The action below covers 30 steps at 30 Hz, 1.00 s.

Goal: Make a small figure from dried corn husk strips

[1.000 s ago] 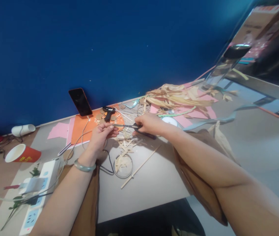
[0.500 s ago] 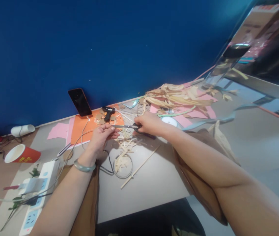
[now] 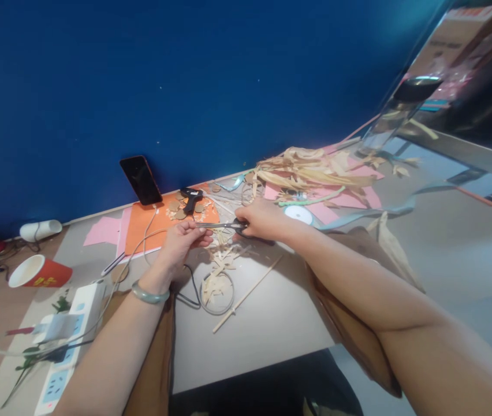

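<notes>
My right hand point(image 3: 261, 218) is wrapped round the dark handles of a pair of scissors point(image 3: 217, 225), whose metal blades point left. At the blade tips, my left hand point(image 3: 184, 238) has its thumb and forefinger pinched together; whatever lies between them is too small to make out. Pale cut strips of dried husk point(image 3: 222, 260) are scattered on the table below the blades. Some of these strips lie inside a grey ring point(image 3: 231, 297). A thin wooden stick point(image 3: 250, 292) rests slantwise to the right of the ring.
Behind my hands are a black glue gun point(image 3: 192, 200) on orange paper point(image 3: 144, 222), a leaning phone point(image 3: 141, 179) and a heap of dried husks point(image 3: 310, 167). A white spool point(image 3: 298, 215) sits near my right wrist. A power strip point(image 3: 70, 341) and red paper cup point(image 3: 42, 271) stand left.
The scissors' handles have drawn closer together in my right hand. My left hand has barely moved, still pinched at the blade tips.
</notes>
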Each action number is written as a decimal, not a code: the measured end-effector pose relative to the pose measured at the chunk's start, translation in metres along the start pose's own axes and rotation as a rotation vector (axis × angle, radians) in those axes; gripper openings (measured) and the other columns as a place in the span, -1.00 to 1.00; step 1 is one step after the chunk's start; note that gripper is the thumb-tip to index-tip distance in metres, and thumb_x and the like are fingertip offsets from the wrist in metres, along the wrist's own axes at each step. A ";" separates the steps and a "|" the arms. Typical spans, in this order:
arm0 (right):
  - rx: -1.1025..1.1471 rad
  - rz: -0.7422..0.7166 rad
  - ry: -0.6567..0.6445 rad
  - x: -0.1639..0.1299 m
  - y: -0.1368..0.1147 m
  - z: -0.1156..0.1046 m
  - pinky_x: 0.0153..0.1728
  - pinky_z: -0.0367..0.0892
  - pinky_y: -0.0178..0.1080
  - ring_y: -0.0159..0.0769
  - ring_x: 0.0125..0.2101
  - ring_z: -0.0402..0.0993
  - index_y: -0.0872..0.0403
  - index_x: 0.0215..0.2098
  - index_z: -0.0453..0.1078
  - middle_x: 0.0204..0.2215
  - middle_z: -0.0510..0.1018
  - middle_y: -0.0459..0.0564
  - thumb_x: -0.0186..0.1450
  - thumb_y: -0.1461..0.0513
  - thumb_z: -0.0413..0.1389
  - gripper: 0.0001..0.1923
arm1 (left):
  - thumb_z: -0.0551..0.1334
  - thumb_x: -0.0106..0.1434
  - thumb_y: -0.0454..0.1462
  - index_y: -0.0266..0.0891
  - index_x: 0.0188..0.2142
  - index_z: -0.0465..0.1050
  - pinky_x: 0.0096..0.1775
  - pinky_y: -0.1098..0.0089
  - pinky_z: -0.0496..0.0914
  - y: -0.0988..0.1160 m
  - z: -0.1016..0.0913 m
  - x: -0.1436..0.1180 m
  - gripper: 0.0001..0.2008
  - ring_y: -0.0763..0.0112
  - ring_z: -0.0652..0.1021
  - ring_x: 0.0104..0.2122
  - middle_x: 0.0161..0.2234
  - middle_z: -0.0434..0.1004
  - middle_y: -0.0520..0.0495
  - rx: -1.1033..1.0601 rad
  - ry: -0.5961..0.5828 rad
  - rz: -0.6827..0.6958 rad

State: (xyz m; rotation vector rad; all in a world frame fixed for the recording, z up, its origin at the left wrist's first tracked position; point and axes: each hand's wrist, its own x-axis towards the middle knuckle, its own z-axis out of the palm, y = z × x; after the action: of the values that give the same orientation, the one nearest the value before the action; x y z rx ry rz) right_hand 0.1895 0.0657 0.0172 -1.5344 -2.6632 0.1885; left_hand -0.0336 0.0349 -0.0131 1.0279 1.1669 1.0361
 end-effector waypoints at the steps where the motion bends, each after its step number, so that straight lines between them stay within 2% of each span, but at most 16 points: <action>1: -0.002 -0.002 0.001 0.000 0.000 0.000 -0.44 -0.01 -0.28 -0.21 -0.39 0.40 0.04 -0.40 0.47 -0.49 0.56 0.03 0.06 -0.06 0.20 -0.65 | 0.40 -0.02 -0.27 -0.34 -0.41 0.39 -0.40 0.45 0.50 0.000 0.001 0.000 -0.76 0.42 0.59 -0.50 -0.43 0.62 -0.16 0.003 -0.001 0.002; 9: -0.044 -0.028 -0.007 0.001 0.002 -0.001 -0.46 -0.04 -0.26 -0.19 -0.38 0.40 0.05 -0.39 0.46 -0.49 0.56 0.05 0.11 0.00 0.16 -0.71 | 0.41 -0.02 -0.27 -0.35 -0.44 0.42 -0.40 0.47 0.50 0.000 0.000 -0.001 -0.77 0.44 0.59 -0.49 -0.42 0.62 -0.16 0.004 -0.021 -0.009; 17: -0.083 -0.070 0.009 0.001 -0.001 0.000 -0.37 0.01 -0.24 -0.16 -0.36 0.40 0.05 -0.38 0.46 -0.50 0.56 0.06 0.10 -0.04 0.17 -0.66 | 0.41 -0.05 -0.29 -0.37 -0.45 0.43 -0.41 0.46 0.50 0.000 0.004 -0.003 -0.78 0.43 0.59 -0.51 -0.45 0.61 -0.16 0.018 -0.020 -0.068; 24: -0.144 -0.097 -0.017 0.003 0.002 0.000 -0.33 0.04 -0.23 -0.16 -0.34 0.42 0.06 -0.33 0.48 -0.48 0.58 0.06 0.13 0.03 0.15 -0.72 | 0.39 -0.02 -0.31 -0.38 -0.42 0.43 -0.43 0.50 0.50 0.002 0.005 -0.004 -0.79 0.45 0.59 -0.51 -0.46 0.61 -0.14 0.030 -0.010 -0.090; 30: -0.154 -0.087 0.008 0.001 -0.003 0.001 -0.31 0.05 -0.22 -0.15 -0.36 0.43 0.05 -0.35 0.48 -0.49 0.58 0.05 0.12 -0.02 0.17 -0.67 | 0.38 -0.01 -0.32 -0.38 -0.41 0.44 -0.44 0.52 0.49 -0.002 0.005 -0.002 -0.81 0.45 0.59 -0.50 -0.45 0.61 -0.15 0.051 -0.024 -0.102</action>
State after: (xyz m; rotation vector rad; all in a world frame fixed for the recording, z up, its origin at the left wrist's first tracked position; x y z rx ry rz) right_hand 0.1863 0.0650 0.0170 -1.4501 -2.7894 -0.0274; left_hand -0.0284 0.0321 -0.0141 1.0082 1.2189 0.9156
